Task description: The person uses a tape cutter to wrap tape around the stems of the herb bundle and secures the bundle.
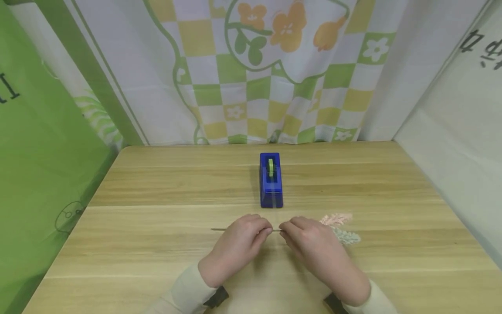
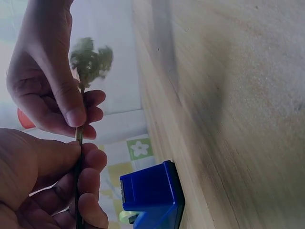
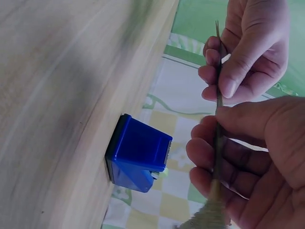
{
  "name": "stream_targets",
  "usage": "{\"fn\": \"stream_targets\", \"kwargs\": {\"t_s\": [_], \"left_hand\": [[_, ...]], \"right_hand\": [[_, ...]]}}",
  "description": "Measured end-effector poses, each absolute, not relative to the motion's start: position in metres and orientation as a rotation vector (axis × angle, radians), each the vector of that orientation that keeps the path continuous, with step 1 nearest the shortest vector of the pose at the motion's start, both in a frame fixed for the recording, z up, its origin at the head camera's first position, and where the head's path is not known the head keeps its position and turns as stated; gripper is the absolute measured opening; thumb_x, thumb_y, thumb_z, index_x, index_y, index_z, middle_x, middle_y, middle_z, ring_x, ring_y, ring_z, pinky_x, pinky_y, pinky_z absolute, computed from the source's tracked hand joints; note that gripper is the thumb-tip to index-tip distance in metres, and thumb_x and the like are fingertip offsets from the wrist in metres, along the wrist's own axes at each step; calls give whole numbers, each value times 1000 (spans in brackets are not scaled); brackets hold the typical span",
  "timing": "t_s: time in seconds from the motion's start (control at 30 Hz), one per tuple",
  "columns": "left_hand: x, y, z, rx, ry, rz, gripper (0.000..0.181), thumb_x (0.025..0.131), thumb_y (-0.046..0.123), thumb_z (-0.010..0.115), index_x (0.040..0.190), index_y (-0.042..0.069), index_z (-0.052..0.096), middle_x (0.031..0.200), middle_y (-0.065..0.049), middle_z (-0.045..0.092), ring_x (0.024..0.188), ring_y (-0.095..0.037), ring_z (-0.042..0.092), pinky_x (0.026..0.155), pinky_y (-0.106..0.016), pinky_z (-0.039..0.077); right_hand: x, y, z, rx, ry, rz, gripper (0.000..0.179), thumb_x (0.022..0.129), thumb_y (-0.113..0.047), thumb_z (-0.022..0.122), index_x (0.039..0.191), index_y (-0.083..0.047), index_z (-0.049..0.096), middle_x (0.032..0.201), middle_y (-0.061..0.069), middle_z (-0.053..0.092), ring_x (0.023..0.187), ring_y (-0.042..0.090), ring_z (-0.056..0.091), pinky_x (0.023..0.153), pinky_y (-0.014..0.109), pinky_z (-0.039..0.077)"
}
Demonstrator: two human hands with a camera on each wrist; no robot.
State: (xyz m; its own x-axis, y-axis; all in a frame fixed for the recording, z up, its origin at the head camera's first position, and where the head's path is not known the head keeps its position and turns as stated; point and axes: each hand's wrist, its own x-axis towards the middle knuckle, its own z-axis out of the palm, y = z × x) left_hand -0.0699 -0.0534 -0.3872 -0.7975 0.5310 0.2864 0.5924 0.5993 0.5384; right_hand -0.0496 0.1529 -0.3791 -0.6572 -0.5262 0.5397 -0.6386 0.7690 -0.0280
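Both hands pinch a thin bundle of flower stems (image 1: 218, 229), held level above the table just in front of the tape dispenser. My left hand (image 1: 243, 240) grips it between thumb and curled fingers, the bare end sticking out to the left. Close beside it, my right hand (image 1: 317, 248) pinches the part nearer the blossoms, with a short piece of stem showing between the hands. A pink fluffy flower head (image 1: 337, 219) and a pale green one (image 1: 346, 236) stick out past the right hand. In the right wrist view, the stem's thin end (image 3: 217, 28) looks split in two.
A blue tape dispenser (image 1: 271, 181) with a greenish tape roll (image 1: 270, 167) stands on the wooden table (image 1: 157, 187) beyond the hands. A checked, flowered curtain (image 1: 274, 96) hangs along the back edge. Green cloth (image 1: 47, 174) is at the left, white cloth (image 1: 459, 131) at the right.
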Motion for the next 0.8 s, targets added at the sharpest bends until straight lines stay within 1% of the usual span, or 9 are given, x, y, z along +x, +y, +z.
{"fn": "stream_targets", "kwargs": {"t_s": [0.17,0.27,0.47,0.63,0.8], "left_hand": [[-70,-53,-387,-931,-2719,-980,9,101,9,68,100,8,77,92,-1,74,86,-13,67,81,-26,59],[-70,-52,-388,-921,-2718,-981,7,100,9,69,99,9,76,91,0,74,85,-13,66,79,-25,58],[-71,-51,-387,-902,-2721,-988,5,98,8,71,98,10,76,89,0,72,82,-11,63,76,-23,56],[-71,-51,-386,-895,-2755,-988,9,101,12,68,100,8,77,89,-1,72,78,-8,60,72,-19,55],[-72,-52,-387,-912,-2782,-954,14,103,11,65,101,5,77,83,-2,70,74,-8,57,71,-20,54]], "right_hand": [[-48,152,-376,862,-2525,290,13,88,-11,83,100,-11,78,85,-5,68,72,8,64,62,20,56],[-48,152,-376,859,-2536,282,11,89,-11,82,98,-12,76,83,-6,66,71,7,61,61,19,54],[-51,150,-375,842,-2575,270,10,89,-13,83,94,-14,74,82,-7,67,71,6,61,61,18,54],[-53,150,-376,832,-2563,277,10,88,-13,83,94,-14,75,83,-6,70,72,8,65,63,19,57],[-53,152,-379,834,-2563,308,10,87,-12,84,92,-14,76,83,-6,70,71,7,65,63,20,57]]}}
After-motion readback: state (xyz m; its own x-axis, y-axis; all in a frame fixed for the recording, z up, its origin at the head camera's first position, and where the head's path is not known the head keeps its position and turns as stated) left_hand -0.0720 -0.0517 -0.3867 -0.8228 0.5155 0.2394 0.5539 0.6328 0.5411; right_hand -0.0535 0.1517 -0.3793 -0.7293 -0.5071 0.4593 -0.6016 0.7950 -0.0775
